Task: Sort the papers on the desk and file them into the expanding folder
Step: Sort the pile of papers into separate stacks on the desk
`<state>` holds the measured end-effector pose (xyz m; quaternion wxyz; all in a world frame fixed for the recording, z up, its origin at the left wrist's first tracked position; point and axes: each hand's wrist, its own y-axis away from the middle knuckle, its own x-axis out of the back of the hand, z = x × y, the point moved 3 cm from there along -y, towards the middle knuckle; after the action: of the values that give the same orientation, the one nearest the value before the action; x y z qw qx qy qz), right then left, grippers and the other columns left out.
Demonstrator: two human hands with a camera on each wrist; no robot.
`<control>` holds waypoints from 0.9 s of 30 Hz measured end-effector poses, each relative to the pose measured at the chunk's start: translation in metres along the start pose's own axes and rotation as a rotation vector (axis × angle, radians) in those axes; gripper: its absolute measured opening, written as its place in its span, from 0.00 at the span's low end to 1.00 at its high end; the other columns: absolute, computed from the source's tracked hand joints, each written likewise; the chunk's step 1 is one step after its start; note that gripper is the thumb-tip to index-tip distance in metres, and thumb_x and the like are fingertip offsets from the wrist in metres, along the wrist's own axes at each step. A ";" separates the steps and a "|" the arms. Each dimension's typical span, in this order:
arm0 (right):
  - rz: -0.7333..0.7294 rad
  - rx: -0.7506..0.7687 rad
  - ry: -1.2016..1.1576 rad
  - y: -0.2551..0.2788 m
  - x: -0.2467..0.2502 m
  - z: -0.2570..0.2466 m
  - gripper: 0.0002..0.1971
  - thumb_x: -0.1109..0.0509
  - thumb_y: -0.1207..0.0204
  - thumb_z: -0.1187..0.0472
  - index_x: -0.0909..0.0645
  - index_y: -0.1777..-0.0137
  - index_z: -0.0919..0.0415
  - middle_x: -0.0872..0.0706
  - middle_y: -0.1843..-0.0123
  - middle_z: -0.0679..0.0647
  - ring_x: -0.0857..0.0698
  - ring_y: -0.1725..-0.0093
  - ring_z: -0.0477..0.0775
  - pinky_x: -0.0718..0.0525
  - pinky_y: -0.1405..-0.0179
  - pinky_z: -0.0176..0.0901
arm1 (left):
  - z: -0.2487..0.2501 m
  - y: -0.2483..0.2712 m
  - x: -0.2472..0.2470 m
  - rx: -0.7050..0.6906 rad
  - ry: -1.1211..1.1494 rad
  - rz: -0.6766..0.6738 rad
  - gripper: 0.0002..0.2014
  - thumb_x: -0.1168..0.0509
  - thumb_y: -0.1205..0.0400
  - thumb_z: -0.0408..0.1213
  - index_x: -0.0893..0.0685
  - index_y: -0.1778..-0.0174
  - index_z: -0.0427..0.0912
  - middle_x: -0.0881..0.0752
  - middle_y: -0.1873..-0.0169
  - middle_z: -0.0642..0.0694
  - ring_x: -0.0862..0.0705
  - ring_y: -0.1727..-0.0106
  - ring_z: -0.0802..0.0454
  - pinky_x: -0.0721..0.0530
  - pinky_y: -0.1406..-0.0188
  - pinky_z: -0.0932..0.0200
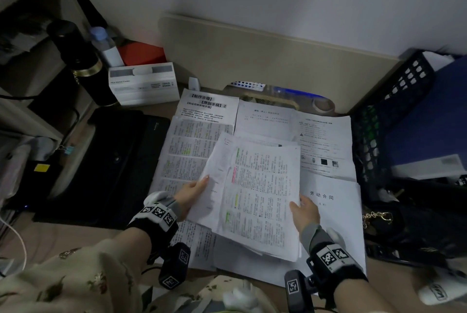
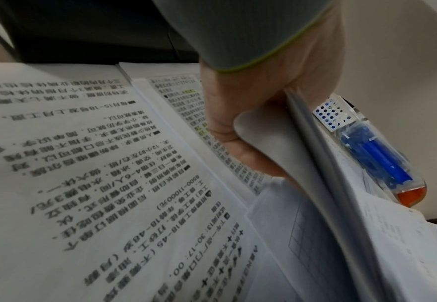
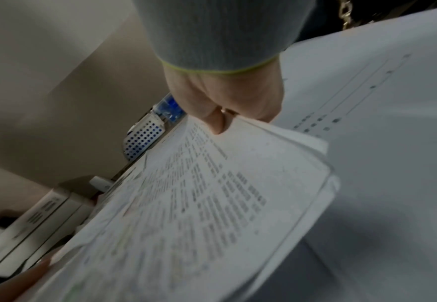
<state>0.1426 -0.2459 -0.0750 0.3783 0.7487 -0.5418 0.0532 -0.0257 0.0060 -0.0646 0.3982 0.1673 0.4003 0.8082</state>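
Both hands hold one stack of papers, lifted a bit above the other sheets and tilted. The left hand grips the stack's left edge, thumb on top of the page and the other fingers under it; in the left wrist view the fingers curl around the paper edge. The right hand pinches the right edge near the lower corner, w/ thumb pressed on the top page, which has dense print and green, pink & yellow highlights. So the stack sits between the two hands, approx. in the middle of the surface. Under it more loose sheets are spread flat over the surface; a cover page w/ big characters lies just right of the right hand. The black expanding folder lies flat on the left, well apart from the held stack, beside the left forearm side. At the far edge, a clear pen case w/ blue pens lies behind the sheets. A white box and a black flask stand at the far left; a dark crate is at right.
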 end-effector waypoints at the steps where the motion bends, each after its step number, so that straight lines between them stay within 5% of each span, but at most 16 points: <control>1: 0.027 -0.023 0.018 -0.002 0.005 0.003 0.09 0.37 0.24 0.67 0.16 0.49 0.64 0.14 0.56 0.61 0.19 0.58 0.59 0.23 0.57 0.42 | 0.000 -0.001 -0.001 -0.003 -0.009 0.001 0.23 0.34 0.18 0.52 0.18 0.39 0.34 0.11 0.49 0.34 0.12 0.55 0.38 0.10 0.57 0.44; 4: 0.029 -0.084 0.041 -0.005 0.017 0.014 0.10 0.33 0.26 0.63 0.18 0.54 0.72 0.21 0.65 0.65 0.25 0.64 0.55 0.30 0.66 0.40 | -0.005 -0.001 -0.001 0.003 -0.069 -0.020 0.22 0.26 0.23 0.45 0.19 0.37 0.37 0.10 0.52 0.36 0.10 0.55 0.38 0.10 0.60 0.43; 8: 0.021 -0.129 0.071 -0.010 0.020 0.024 0.15 0.34 0.25 0.63 0.34 0.70 0.65 0.32 0.71 0.56 0.35 0.69 0.54 0.39 0.67 0.41 | -0.011 -0.006 -0.001 -0.027 -0.196 0.033 0.20 0.25 0.23 0.41 0.18 0.38 0.40 0.11 0.49 0.38 0.11 0.51 0.37 0.11 0.53 0.40; 10: 0.021 -0.114 0.084 -0.010 0.023 0.024 0.12 0.36 0.23 0.64 0.32 0.67 0.63 0.28 0.68 0.60 0.31 0.68 0.57 0.33 0.64 0.41 | -0.012 -0.007 0.001 -0.040 -0.231 0.067 0.18 0.26 0.22 0.42 0.19 0.38 0.41 0.12 0.49 0.39 0.12 0.51 0.38 0.12 0.52 0.39; 12: 0.055 -0.076 0.051 -0.009 0.034 0.018 0.09 0.37 0.22 0.64 0.20 0.53 0.70 0.15 0.53 0.67 0.18 0.55 0.67 0.19 0.50 0.49 | -0.012 -0.010 0.000 -0.042 -0.236 0.065 0.19 0.28 0.21 0.43 0.20 0.37 0.40 0.12 0.50 0.38 0.12 0.51 0.37 0.12 0.50 0.38; 14: 0.131 -0.076 0.005 -0.009 0.051 0.008 0.16 0.38 0.20 0.63 0.21 0.35 0.67 0.17 0.35 0.64 0.19 0.37 0.66 0.22 0.34 0.54 | -0.011 -0.011 0.001 -0.053 -0.242 0.079 0.18 0.28 0.20 0.42 0.21 0.38 0.39 0.12 0.52 0.40 0.12 0.54 0.40 0.11 0.55 0.44; 16: 0.227 -0.075 0.023 -0.014 0.078 0.000 0.20 0.39 0.18 0.63 0.26 0.27 0.67 0.22 0.29 0.63 0.23 0.31 0.65 0.27 0.31 0.49 | -0.010 -0.010 -0.001 -0.056 -0.238 0.088 0.17 0.29 0.20 0.42 0.21 0.39 0.40 0.13 0.55 0.40 0.14 0.57 0.42 0.12 0.61 0.50; 21: 0.354 -0.062 0.143 -0.032 0.135 0.004 0.14 0.41 0.20 0.63 0.19 0.41 0.69 0.17 0.44 0.67 0.20 0.41 0.70 0.26 0.45 0.49 | -0.012 -0.012 -0.002 -0.062 -0.239 0.096 0.17 0.28 0.21 0.42 0.18 0.40 0.39 0.11 0.54 0.39 0.12 0.57 0.40 0.13 0.63 0.51; 27: 0.374 -0.098 0.312 -0.046 0.148 0.009 0.15 0.42 0.16 0.61 0.21 0.36 0.64 0.18 0.39 0.71 0.21 0.39 0.73 0.25 0.39 0.58 | -0.015 -0.011 -0.007 -0.074 -0.211 0.115 0.14 0.29 0.20 0.40 0.19 0.40 0.40 0.13 0.55 0.41 0.14 0.57 0.44 0.15 0.63 0.55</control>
<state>0.2389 -0.3596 -0.0326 0.4768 0.5989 -0.6078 0.2111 -0.0243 -0.0036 -0.0823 0.3971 0.2596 0.3159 0.8217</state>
